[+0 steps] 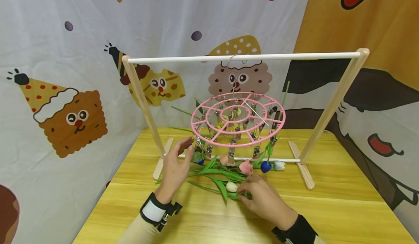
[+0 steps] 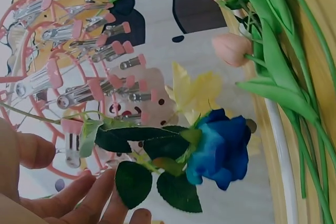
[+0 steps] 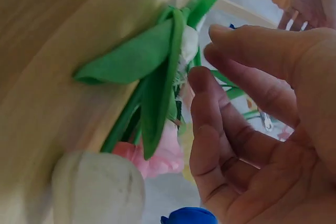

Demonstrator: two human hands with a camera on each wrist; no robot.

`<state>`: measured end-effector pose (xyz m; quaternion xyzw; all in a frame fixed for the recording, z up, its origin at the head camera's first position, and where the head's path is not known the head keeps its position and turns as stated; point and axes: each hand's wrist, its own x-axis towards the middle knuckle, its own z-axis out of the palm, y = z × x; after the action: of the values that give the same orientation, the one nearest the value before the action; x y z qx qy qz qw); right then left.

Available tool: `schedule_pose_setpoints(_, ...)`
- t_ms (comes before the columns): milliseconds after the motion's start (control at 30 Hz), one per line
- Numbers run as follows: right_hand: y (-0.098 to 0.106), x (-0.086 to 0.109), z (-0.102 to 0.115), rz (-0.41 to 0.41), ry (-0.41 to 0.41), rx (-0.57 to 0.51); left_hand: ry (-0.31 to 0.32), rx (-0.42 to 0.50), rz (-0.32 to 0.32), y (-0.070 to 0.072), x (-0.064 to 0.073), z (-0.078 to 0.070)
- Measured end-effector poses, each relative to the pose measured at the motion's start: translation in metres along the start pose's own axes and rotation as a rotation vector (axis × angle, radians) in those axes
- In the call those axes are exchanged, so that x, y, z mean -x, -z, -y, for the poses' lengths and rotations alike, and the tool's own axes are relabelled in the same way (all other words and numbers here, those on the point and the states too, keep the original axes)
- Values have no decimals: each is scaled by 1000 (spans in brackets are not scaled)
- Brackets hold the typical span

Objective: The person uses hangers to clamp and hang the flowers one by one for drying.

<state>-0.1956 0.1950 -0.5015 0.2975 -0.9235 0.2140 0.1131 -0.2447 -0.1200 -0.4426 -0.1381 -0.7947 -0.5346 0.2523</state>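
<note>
Both half-spread and empty: left hand [image 1: 175,168] at 8 o'clock of pink hanger [image 1: 235,122], near blue rose [image 2: 223,153]; right hand [image 1: 265,198] at 5 o'clock, just beside white tulip [image 1: 231,187] lying at 6.

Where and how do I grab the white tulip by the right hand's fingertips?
Probably pinch the white tulip lightly by its bloom, coming from above and from the side of the right hand: the rounded bloom lies uncovered there, while green leaves crowd its left.
</note>
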Motion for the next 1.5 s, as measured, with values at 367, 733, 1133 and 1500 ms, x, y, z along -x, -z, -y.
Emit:
schedule_pose_setpoints(367, -10, 2, 4, 21, -32, 65, 45, -200, -13, 14, 20, 0)
schedule_pose_setpoints(733, -20, 2, 0, -16, -20, 117, 2, -283, 60, 6, 46, -5)
schedule_pose_setpoints(1133, 10, 1, 4, -57, -57, 95, -61, -347, 354, -4, 56, -3)
schedule_pose_setpoints(1500, 23, 3, 1, -83, -128, -41, 50, 133, 224, 8, 51, 6)
